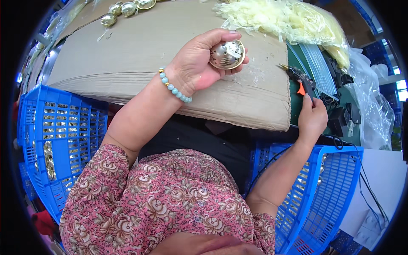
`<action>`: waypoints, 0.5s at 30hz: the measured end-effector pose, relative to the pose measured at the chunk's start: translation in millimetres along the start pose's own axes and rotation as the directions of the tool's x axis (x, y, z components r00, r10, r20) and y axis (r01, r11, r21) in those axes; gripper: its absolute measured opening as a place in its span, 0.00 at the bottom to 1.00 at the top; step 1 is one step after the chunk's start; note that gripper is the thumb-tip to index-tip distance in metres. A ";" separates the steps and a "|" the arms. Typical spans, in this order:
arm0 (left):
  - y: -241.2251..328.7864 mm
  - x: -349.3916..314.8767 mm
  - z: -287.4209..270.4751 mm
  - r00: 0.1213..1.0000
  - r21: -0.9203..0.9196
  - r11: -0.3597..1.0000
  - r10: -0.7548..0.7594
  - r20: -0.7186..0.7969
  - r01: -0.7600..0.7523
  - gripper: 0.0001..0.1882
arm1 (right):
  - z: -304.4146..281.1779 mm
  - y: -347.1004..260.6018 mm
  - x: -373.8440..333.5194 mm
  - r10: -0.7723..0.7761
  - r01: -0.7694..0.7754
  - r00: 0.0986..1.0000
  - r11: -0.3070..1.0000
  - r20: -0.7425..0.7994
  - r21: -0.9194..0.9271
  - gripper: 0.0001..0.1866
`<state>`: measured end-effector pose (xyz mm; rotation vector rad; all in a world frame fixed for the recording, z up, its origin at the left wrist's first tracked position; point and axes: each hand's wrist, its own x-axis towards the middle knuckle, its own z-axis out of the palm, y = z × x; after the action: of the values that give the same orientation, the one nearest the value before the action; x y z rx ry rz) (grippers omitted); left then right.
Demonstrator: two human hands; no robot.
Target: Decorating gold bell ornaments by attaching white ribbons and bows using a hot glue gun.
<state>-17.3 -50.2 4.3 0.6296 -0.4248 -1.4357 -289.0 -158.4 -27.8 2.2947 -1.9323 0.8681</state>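
My left hand (204,59) is palm up above the cardboard, its fingers wrapped round a shiny gold ball ornament (223,55) with small cut-out patterns. A light strip or spot shows on the ball's upper face; I cannot make out whether it is glue or glare. At the right, my right hand (313,117) is closed on the grip of a black hot glue gun (302,80) with an orange trigger. The gun's brass nozzle points left over the cardboard's right edge, apart from the ball.
Several gold balls (127,9) lie at the far left of the cardboard sheet (140,51). Pale yellow pieces in a plastic bag (293,19) and clear glue sticks (318,68) are at the far right. Blue baskets (63,140) (331,187) flank me; a black cable hangs at the right.
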 end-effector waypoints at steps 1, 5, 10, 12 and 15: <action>0.8 1.1 -4.9 1.000 -0.032 0.999 0.011 -0.005 -0.011 0.10 | 1.4 -0.5 -1.3 -0.007 0.007 1.000 1.000 -0.001 0.004 0.20; -0.1 3.0 -10.1 0.996 -0.194 0.979 0.038 -0.084 -0.054 0.10 | 6.7 -7.0 -18.6 0.107 0.051 0.955 0.859 -0.275 0.509 0.16; -7.0 8.4 -4.5 0.970 -0.325 0.939 0.031 -0.240 -0.110 0.09 | -23.0 -51.5 -34.9 0.130 -0.293 0.953 0.176 0.273 0.940 0.16; -8.8 10.0 -3.4 0.963 -0.341 0.931 0.039 -0.268 -0.133 0.09 | -20.8 -55.5 -35.5 0.062 -0.436 0.900 0.112 0.431 0.893 0.17; -10.6 11.6 -3.1 0.963 -0.362 0.920 0.054 -0.265 -0.151 0.09 | -17.3 -65.5 -39.5 0.026 -0.483 0.876 0.067 0.482 0.873 0.17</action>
<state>-22.4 -61.4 -5.9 0.4565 0.0236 -1.2712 -239.1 -101.1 -8.1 2.7168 -2.2743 2.8014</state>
